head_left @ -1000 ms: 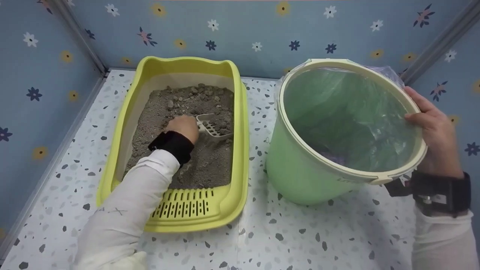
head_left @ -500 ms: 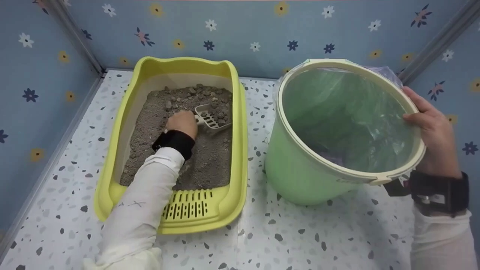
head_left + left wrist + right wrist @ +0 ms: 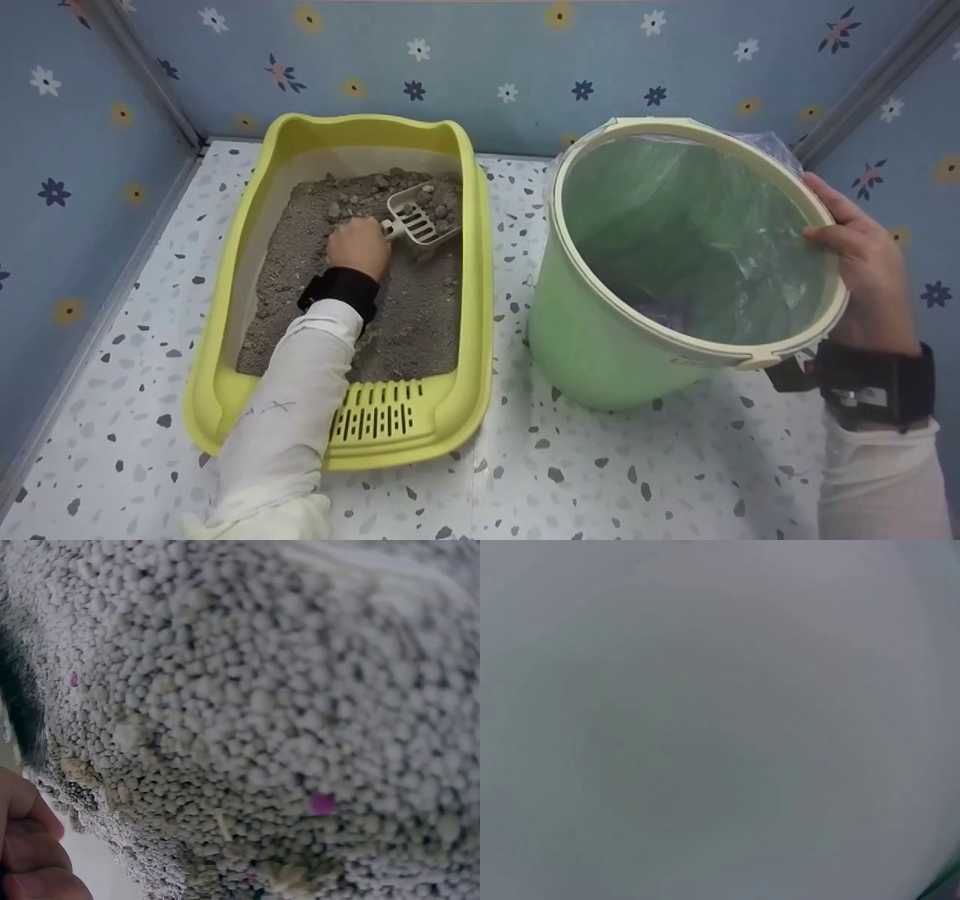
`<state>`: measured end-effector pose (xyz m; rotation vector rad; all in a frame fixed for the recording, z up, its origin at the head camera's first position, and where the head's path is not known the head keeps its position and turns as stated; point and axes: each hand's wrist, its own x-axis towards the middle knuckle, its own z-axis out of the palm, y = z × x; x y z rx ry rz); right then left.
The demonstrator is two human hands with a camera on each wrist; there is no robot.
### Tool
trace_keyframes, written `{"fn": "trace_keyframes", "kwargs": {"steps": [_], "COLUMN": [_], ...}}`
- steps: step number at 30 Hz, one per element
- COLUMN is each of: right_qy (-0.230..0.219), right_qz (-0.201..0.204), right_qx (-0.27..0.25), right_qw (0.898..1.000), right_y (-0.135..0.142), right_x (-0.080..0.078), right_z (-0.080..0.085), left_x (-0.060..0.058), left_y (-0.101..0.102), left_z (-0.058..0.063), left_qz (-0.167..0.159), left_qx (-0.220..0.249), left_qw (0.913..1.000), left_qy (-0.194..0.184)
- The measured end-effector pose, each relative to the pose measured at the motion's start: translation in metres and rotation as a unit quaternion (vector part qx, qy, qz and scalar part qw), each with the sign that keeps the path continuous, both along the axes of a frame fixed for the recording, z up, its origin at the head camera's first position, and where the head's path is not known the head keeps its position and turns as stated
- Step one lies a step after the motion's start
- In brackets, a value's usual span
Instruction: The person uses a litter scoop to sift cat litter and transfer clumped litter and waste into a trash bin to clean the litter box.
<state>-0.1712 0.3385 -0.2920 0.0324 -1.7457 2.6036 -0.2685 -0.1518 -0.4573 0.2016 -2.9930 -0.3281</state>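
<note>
Jutting rightward from the curled left hand (image 3: 359, 246), gripped scoop (image 3: 411, 223), right hand (image 3: 868, 259) pinching bin rim (image 3: 652, 127)

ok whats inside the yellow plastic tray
The tray holds grey-brown granules, lumps toward the back, and a pale slotted scoop gripped by the left hand. Granules cover its floor; the white-sleeved forearm hides some of them.

No text can be read; the green bin (image 3: 592, 337) bears faint marks (image 3: 688, 362) (too blurred to make out).
</note>
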Motion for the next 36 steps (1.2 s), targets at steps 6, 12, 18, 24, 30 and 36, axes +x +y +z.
{"fn": "trace_keyframes", "kwargs": {"steps": [6,12,18,24,30,36], "right_qy": [0.000,0.007,0.008,0.000,0.002,-0.001], "right_qz": [0.005,0.011,0.000,-0.008,-0.008,-0.010], "right_qx": [-0.016,0.012,0.038,0.055,0.057,0.041], "right_qw": [1.000,1.000,0.999,0.998,0.998,0.999], "right_y": [0.000,0.001,0.002,0.002,0.002,0.002], "right_x": [0.000,0.000,-0.001,0.000,-0.001,-0.002], "right_z": [0.000,-0.001,0.000,-0.001,-0.001,-0.001], "left_x": [-0.001,0.000,0.004,0.009,0.013,0.017], "left_y": [-0.004,-0.013,-0.026,-0.035,-0.034,-0.028], "left_z": [0.001,0.005,0.014,0.015,0.018,0.023], "left_qz": [0.016,0.035,0.042,0.043,0.044,0.067], "left_qx": [0.026,0.051,0.069,0.094,0.119,0.152], "left_qw": [0.9995,0.9976,0.9955,0.9921,0.9878,0.9815], "left_qy": [0.012,0.030,0.051,0.071,0.090,0.096]}}
